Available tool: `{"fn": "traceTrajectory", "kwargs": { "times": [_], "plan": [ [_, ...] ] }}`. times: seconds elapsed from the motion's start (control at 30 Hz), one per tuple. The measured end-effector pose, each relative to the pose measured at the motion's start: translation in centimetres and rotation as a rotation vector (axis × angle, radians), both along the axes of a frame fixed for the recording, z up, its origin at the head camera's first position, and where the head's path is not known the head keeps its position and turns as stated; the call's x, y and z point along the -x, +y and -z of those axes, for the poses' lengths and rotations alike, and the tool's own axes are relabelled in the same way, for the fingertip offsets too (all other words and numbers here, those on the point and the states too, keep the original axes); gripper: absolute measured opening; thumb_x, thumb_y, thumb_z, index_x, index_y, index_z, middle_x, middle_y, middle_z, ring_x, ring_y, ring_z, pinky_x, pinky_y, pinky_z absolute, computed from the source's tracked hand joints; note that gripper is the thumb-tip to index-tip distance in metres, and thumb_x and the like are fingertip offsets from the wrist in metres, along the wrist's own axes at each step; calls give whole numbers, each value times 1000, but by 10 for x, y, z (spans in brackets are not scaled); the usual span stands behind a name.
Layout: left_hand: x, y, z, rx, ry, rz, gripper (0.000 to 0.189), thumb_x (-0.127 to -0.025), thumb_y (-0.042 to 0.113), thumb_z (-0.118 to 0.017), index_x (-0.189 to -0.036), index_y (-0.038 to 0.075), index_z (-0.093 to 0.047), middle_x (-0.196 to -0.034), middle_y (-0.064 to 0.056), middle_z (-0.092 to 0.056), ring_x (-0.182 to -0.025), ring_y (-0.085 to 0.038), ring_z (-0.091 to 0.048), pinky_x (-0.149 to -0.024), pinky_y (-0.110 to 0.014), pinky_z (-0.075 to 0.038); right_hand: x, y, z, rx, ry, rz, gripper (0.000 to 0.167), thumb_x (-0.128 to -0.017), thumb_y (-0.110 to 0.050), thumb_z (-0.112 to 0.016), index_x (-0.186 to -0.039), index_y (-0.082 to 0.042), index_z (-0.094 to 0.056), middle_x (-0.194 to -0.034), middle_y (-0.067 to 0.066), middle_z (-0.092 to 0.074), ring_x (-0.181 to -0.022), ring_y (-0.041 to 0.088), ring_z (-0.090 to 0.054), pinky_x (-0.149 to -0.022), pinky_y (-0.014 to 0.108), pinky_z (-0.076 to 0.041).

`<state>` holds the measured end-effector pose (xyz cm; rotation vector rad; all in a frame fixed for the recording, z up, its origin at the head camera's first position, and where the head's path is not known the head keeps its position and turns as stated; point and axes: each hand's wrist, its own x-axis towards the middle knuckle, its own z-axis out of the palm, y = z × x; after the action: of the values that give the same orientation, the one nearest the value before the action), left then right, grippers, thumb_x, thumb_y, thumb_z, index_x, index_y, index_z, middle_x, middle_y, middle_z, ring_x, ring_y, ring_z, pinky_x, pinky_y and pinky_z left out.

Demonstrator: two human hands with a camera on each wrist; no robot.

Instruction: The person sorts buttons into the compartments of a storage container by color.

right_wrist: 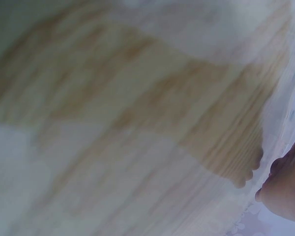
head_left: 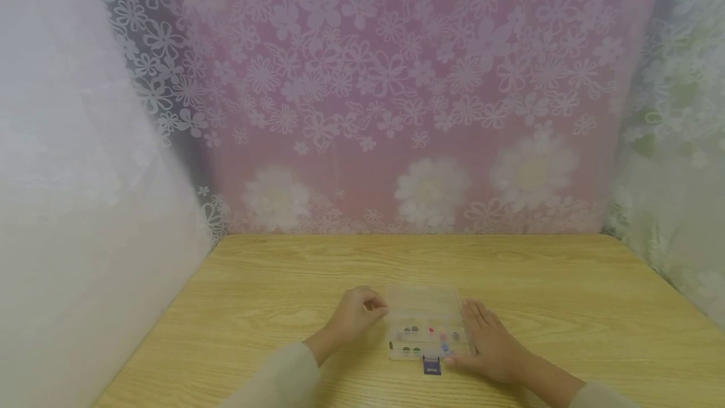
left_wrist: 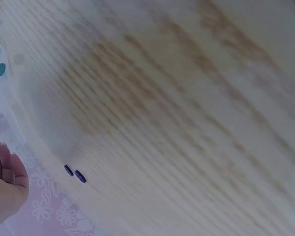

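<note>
A clear plastic compartment box [head_left: 402,356] lies on the table with its lid [head_left: 421,300] raised at the back. Small buttons in green, dark, red, pink and blue are in its compartments, such as a blue button [head_left: 444,347]. A purple latch [head_left: 432,366] sticks out at the front. My left hand [head_left: 354,315] has bent fingers, with thumb and fingertips pinching at the lid's left edge. My right hand [head_left: 495,346] rests along the box's right side, fingers stretched forward and thumb at the front corner. In the left wrist view a teal button [left_wrist: 0,70] shows at the box.
Two small dark discs [left_wrist: 80,176] show in the left wrist view, near the table's curved edge. The wood-grain table [head_left: 272,294] extends around the box. Flowered pink fabric [head_left: 362,112] hangs behind it, and pale sheets [head_left: 85,175] flank both sides.
</note>
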<state>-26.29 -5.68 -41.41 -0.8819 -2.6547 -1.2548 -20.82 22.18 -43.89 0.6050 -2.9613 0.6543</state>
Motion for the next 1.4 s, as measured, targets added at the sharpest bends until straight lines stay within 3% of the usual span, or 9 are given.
{"fn": "traceTrajectory", "kwargs": {
  "times": [0.37, 0.87, 1.4],
  "plan": [
    [2, -16, 2, 24, -17, -66, 9, -86, 12, -64, -86, 5, -69, -87, -4, -65, -81, -12, -54, -69, -19, -44, 0, 0, 0, 10, 6, -3, 106, -78, -62, -60, -140, 14, -19, -146, 36, -18, -135, 53, -15, -104, 67, -16],
    [2, -41, 5, 29, 26, -80, 11, -87, 14, -64, -87, 3, -68, -86, -5, -66, -77, -12, -53, -67, -19, -43, 2, 1, 3, 27, -6, -5, 106, -78, -60, -61, -140, 15, -18, -146, 36, -17, -135, 53, -12, -104, 67, -15],
    [4, -66, 14, 45, -74, -108, 30, -84, 22, -67, -102, -2, -65, -76, -1, -59, -73, -9, -50, -63, -19, -43, 1, 0, 0, 3, 4, 1, 106, -78, -62, -59, -140, 14, -19, -147, 35, -17, -135, 52, -14, -105, 66, -16]
  ]
}}
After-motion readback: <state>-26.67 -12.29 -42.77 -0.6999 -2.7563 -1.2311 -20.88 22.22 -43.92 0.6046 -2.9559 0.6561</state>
